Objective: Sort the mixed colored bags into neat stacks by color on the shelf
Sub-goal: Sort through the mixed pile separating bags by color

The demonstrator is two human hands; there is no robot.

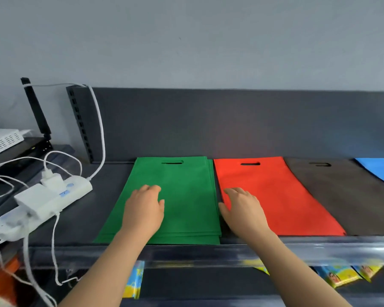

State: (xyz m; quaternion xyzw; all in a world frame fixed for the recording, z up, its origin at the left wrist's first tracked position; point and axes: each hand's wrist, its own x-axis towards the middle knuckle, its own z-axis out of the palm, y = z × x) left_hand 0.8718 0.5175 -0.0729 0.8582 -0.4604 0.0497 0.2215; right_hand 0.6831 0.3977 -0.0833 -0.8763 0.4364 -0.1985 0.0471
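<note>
We lay our left hand (143,210) palm-down on the green stack (186,191) on the shelf (87,222), fingers relaxed, gripping nothing. Our right hand (242,210), fingers spread and empty, rests just right of the green stack, on the left edge of the red stack (286,196).

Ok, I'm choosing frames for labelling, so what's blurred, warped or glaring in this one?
Head view: motion blur streaks the front edge of the shelf and the packets below it; the green bags, red bag, left hand and right hand are fairly sharp; light is soft, without glare on the bags; straight lines lean outward near the frame's sides.
</note>
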